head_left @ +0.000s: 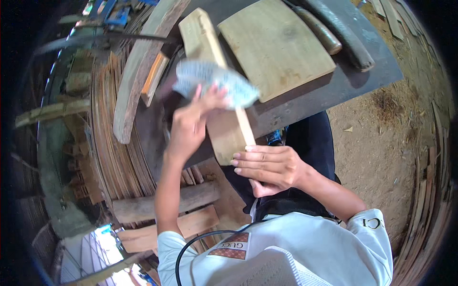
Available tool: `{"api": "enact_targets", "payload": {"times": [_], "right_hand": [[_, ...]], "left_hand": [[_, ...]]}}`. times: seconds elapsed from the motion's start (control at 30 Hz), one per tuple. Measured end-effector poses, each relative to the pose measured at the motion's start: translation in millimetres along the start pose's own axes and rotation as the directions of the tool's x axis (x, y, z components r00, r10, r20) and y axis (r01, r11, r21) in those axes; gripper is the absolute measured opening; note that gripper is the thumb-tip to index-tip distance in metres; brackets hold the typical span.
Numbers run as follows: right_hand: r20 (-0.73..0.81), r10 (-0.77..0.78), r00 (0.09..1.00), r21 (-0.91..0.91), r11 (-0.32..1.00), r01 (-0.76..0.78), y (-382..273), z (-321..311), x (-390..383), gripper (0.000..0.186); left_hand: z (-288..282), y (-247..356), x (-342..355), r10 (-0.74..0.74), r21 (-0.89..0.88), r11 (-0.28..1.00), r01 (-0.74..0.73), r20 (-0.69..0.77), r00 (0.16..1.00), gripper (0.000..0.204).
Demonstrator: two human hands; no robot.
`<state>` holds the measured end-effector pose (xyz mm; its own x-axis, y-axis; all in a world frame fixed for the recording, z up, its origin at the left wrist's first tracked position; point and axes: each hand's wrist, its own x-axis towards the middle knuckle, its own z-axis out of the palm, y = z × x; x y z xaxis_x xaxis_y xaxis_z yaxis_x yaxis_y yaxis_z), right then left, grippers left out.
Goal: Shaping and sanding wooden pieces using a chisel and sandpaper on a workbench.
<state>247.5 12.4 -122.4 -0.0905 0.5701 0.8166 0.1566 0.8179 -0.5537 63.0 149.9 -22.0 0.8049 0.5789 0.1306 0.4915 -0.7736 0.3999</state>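
My left hand (188,131) holds a crumpled pale blue printed sheet (195,71), blurred, against a long wooden piece (224,136) lying over the dark bench (303,107). A narrow light strip (244,124) runs along that piece, partly hidden under the sheet. At the piece's near end, my right hand (269,167) is closed around it, fingers over the top and thumb below. A wide flat wooden panel (274,45) lies just to the right of the piece on the bench.
Two dark cylindrical bars (346,43) lie at the bench's back right. A curved plank (138,71) and orange-edged offcut (151,76) are at left, beside stacked thin boards (112,143). A log (162,202) sits below, and more planks (429,190) line the dirt floor at right.
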Motion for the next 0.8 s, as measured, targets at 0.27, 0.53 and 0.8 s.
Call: {"api": "enact_targets", "payload": {"times": [0.27, 0.53, 0.8], "right_hand": [[0.080, 0.005, 0.997, -0.051, 0.999, -0.001, 0.5, -11.4, 1.8, 0.028], [0.047, -0.013, 0.999, -0.040, 0.999, 0.015, 0.9, -6.5, 4.1, 0.029], [-0.063, -0.105, 0.993, -0.151, 0.984, 0.094, -15.5, -24.2, 7.8, 0.025]], "left_hand": [[-1.0, -9.1, 30.4, -0.052, -0.037, 0.998, 0.050, -0.053, 0.997, 0.049], [0.4, -8.0, 11.5, -0.056, -0.078, 0.996, 0.046, -0.126, 0.990, 0.063], [-7.5, -4.0, 36.4, 0.175, 0.421, 0.900, -0.117, -0.103, 0.979, 0.041]]}}
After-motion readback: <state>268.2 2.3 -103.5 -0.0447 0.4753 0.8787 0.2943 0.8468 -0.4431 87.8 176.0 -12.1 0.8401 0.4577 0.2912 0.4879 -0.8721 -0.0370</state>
